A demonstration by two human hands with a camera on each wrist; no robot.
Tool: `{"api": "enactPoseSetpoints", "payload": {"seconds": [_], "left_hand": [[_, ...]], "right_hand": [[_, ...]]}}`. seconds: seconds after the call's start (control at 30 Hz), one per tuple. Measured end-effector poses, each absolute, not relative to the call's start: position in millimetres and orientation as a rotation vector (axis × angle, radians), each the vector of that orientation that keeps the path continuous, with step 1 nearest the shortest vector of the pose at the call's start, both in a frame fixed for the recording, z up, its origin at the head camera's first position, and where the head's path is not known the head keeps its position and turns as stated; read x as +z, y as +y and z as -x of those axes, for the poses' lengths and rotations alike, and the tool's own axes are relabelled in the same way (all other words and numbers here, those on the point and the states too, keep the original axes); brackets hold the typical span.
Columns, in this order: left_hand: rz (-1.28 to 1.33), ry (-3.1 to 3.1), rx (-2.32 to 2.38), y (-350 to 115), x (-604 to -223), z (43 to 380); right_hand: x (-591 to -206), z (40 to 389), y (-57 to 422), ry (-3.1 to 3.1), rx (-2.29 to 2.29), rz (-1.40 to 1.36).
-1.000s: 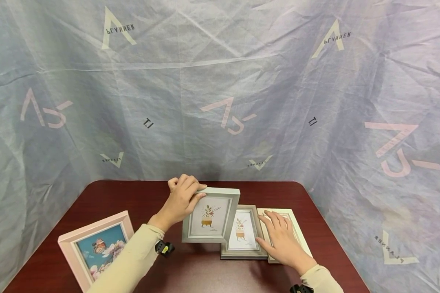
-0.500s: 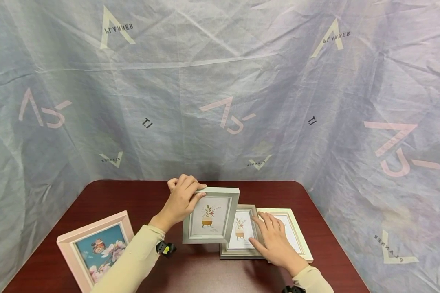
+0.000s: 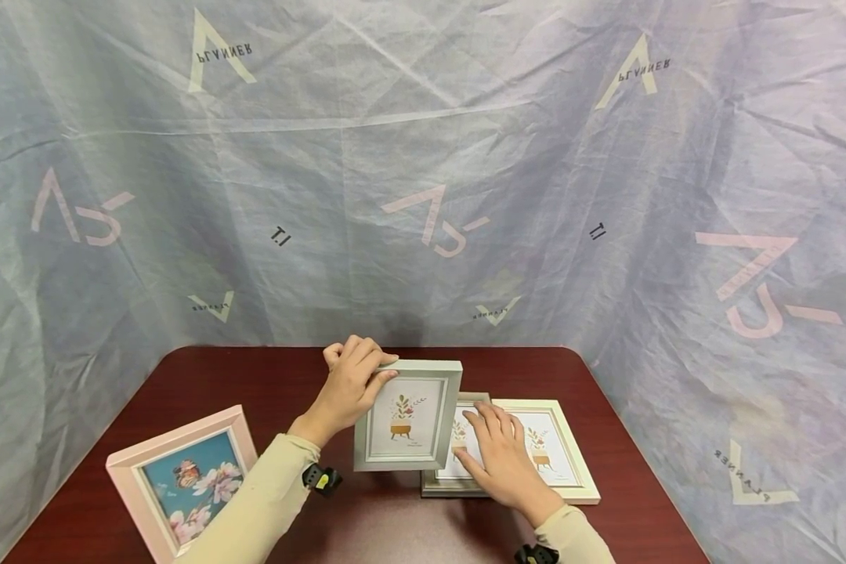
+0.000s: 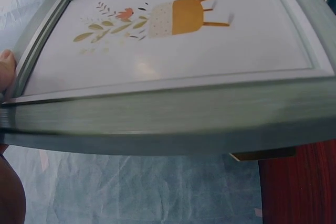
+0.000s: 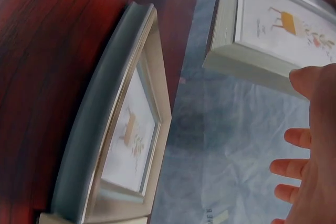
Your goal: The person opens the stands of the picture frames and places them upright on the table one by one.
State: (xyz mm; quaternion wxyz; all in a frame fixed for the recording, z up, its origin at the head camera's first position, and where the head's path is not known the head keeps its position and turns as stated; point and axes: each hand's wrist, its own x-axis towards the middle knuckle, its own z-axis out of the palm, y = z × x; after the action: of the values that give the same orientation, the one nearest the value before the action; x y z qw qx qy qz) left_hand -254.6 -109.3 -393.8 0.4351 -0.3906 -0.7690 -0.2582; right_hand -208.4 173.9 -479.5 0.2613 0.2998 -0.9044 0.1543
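My left hand (image 3: 355,384) grips the upper left corner of a pale green picture frame (image 3: 412,415), thumb in front and fingers behind the top edge. The frame stands tilted upright with its potted-plant print facing me; its border fills much of the left wrist view. Over a taupe picture frame (image 3: 458,493) lying flat, my right hand (image 3: 500,458) hovers with loosely bent, spread fingers and holds nothing. It hides part of that frame's print. In the right wrist view, the fingers (image 5: 289,167) are apart from the taupe frame (image 5: 131,129).
A cream picture frame (image 3: 585,478) lies flat right of the taupe one, its left side partly covered by the right hand. At left, a pink frame (image 3: 134,486) with a butterfly print leans on the dark red table (image 3: 275,384). A grey cloth (image 3: 423,157) hangs behind.
My right hand has moved left, from above the cream frame to above the taupe one, uncovering the cream frame's print. The left hand keeps its grip on the pale green frame, nearly still.
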Motion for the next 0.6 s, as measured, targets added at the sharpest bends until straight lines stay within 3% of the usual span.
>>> {"api": "enactPoseSetpoints", "payload": {"seconds": [0.6], "left_hand": [[0.943, -1.907, -0.676, -105, -398, 255]], "right_hand": [[-485, 215, 153, -2.373, 0.402, -0.822]]}}
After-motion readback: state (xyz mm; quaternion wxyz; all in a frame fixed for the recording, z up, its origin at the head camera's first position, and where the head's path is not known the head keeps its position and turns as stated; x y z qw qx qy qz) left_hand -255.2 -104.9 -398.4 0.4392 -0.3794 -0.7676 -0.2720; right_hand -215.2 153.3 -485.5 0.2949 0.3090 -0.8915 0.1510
